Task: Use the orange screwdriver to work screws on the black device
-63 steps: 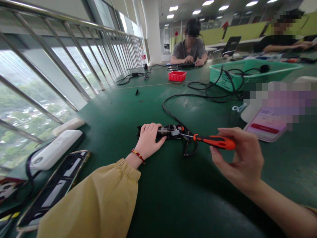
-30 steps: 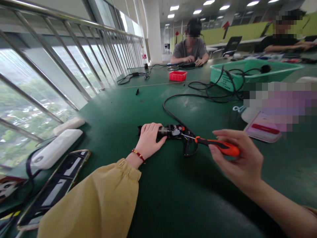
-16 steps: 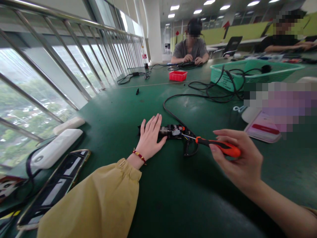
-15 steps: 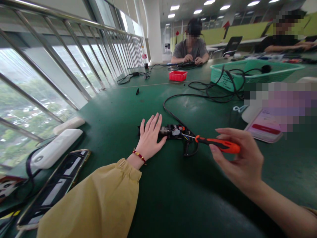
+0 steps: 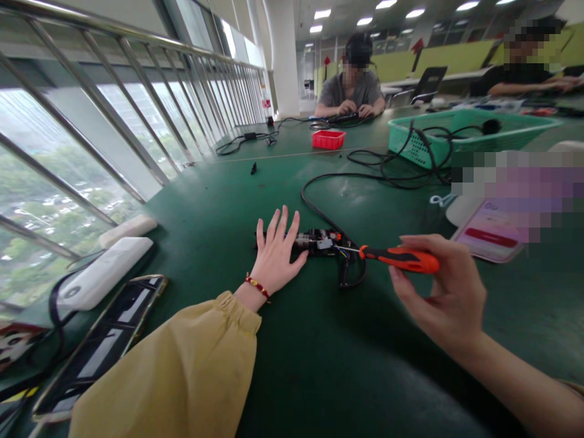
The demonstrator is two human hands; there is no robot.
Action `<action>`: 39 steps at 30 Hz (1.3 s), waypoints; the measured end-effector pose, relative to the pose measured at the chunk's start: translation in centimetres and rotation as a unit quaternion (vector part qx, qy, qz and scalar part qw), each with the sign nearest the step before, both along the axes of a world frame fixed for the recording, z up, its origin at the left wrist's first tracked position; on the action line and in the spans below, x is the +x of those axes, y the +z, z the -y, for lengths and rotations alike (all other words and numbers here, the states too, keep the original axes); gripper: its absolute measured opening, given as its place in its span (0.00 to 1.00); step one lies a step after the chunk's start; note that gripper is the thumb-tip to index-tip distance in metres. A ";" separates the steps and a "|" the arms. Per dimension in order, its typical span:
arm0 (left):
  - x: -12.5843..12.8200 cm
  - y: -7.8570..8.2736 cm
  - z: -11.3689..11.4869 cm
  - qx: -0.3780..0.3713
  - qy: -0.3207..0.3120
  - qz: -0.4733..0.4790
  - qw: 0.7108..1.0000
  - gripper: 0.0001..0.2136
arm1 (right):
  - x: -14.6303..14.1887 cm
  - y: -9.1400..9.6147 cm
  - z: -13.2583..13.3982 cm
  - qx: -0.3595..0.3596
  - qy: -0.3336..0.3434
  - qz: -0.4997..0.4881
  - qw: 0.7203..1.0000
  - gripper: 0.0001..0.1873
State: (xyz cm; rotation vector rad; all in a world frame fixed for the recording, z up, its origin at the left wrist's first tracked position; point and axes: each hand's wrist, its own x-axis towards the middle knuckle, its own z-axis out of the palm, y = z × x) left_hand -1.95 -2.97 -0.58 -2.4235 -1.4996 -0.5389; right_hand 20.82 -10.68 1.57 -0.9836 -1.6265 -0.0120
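Note:
An opened black corded device lies on the green table, with a metallic cylinder, coloured wires and a grey block exposed. My left hand rests across its left end, fingers spread and stretched out, thumb along the near edge; that end is partly hidden beneath it. In my right hand is an orange and black screwdriver, held at the handle between thumb and fingers. Its thin shaft points left, and the tip reaches the wires at the device's right part. Whether the tip touches a screw cannot be made out.
A black cable runs from the device toward a green basket. A small red tray stands farther back. Phones and a white power bank lie at left; another phone is at right. A co-worker sits opposite.
The screwdriver's handle has risen slightly and lies more level, its tip staying among the wires. My left fingers have shifted a little on the device, which stays in place.

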 end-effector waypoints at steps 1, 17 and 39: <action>0.0 0.0 0.0 0.000 0.001 0.001 1.000 0.32 | 0.0 0.1 0.0 -0.018 -0.007 0.013 1.000 0.17; -0.1 0.2 0.1 0.006 -0.024 0.029 0.999 0.31 | 0.0 0.1 0.0 -0.013 -0.026 -0.006 1.000 0.19; -0.1 0.3 0.0 0.014 -0.030 0.049 0.998 0.25 | 0.1 -0.2 -0.1 -0.038 -0.048 -0.017 0.998 0.16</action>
